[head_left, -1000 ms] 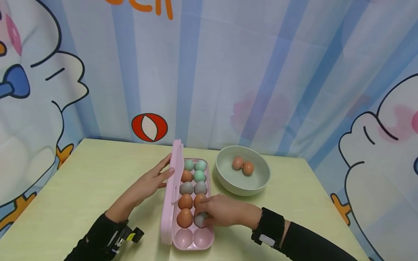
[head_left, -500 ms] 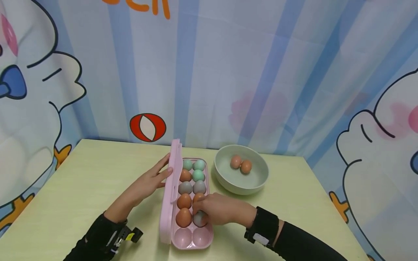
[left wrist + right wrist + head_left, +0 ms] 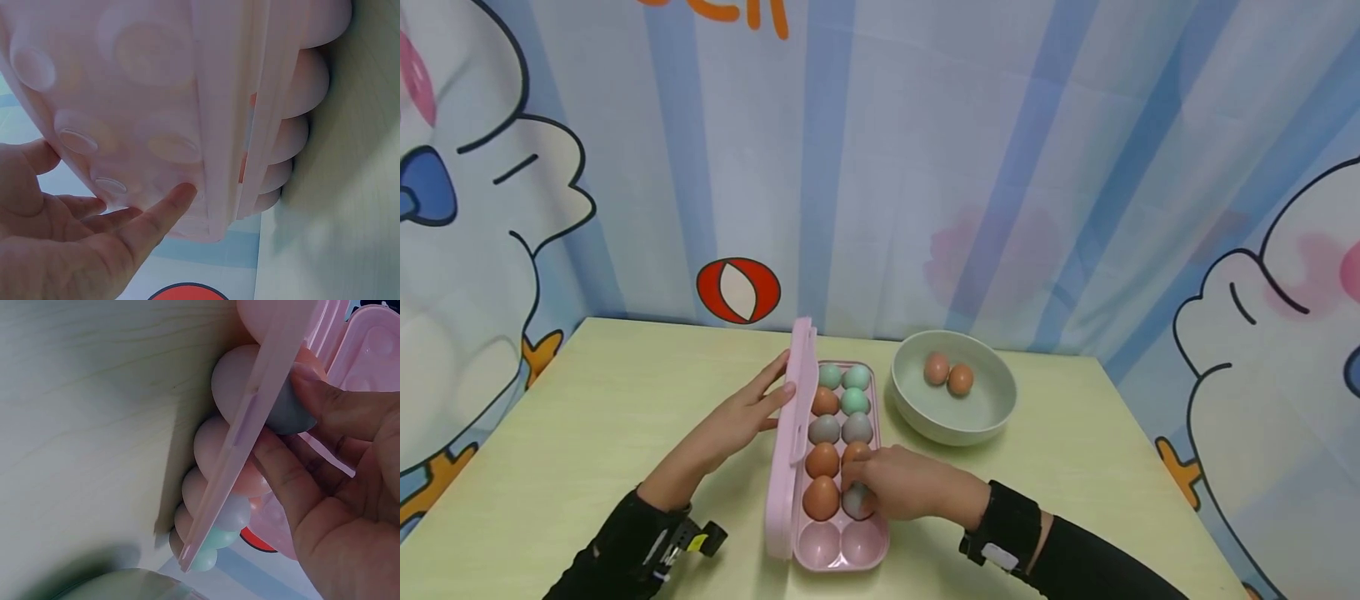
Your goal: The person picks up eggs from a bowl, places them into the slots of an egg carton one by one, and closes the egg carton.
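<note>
- Fingers of the right hand (image 3: 910, 483) pinch a grey egg (image 3: 856, 502) at its cup in the pink egg box (image 3: 820, 546), right column, just beyond the two bare cups at the box's near end.
- Left hand (image 3: 741, 417) rests its spread, unclenched fingers on the outside of the raised lid (image 3: 788, 467).
- Bowl (image 3: 955, 435), holding two brown eggs (image 3: 960, 379), stands right of the box, near the far edge of the bench (image 3: 1060, 433).
- Step in hand, as I judge it: handling this one egg; whether lifting or seating, I cannot tell.
- Next move seems to call for a light pinch straight up, or a gentle release, with the lid held steady.
</note>
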Motion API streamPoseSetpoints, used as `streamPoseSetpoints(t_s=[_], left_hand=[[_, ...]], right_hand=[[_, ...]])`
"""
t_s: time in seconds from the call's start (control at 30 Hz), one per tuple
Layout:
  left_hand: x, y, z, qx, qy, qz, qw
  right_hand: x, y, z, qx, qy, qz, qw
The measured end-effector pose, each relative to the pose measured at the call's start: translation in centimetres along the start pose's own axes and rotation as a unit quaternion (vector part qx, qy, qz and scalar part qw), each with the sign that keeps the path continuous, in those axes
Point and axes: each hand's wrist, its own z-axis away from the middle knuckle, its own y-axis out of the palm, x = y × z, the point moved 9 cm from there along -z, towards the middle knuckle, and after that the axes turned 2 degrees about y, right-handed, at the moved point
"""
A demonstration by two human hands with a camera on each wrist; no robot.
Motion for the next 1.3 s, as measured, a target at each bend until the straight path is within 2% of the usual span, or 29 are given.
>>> streamPoseSetpoints(t_s=[0.17,0.27,0.43,0.53,0.7,0.87,0.97,1.3], left_hand=[[0.2,0.0,-0.2,0.0,0.001,-0.002,1.0],[0.2,0.1,-0.3,0.001,0.0,-0.002,1.0],[-0.2,0.0,-0.3,0.004,0.005,0.005,1.0],[-0.4,-0.1,-0.3,0.002,0.007,0.008,0.9999],[-0.5,-0.2,-0.2,0.0,0.007,0.011,0.9999],[-0.1,-0.3,-0.1,-0.003,0.004,0.008,1.0],[0.1,-0.3,0.0,-0.004,0.002,0.003,1.0],[0.1,-0.2,0.1,-0.007,-0.001,0.001,1.0]], right_hand=[[-0.5,0.3,0.4,0.01,-0.001,-0.014,1.0],[-0.7,0.0,0.8,0.003,-0.024,-0.031,0.999],[-1.0,-2.1,1.7,-0.032,-0.048,-0.034,0.998],[-1.8,-3.8,2.1,-0.062,-0.043,-0.018,0.997],[-4.4,-6.4,2.7,-0.12,-0.016,0.011,0.993],[-8.1,-8.0,2.9,-0.154,0.047,0.048,0.986],[-9.9,-8.1,2.8,-0.157,0.061,0.064,0.984],[-14.3,-7.4,1.9,-0.124,0.066,0.058,0.988]])
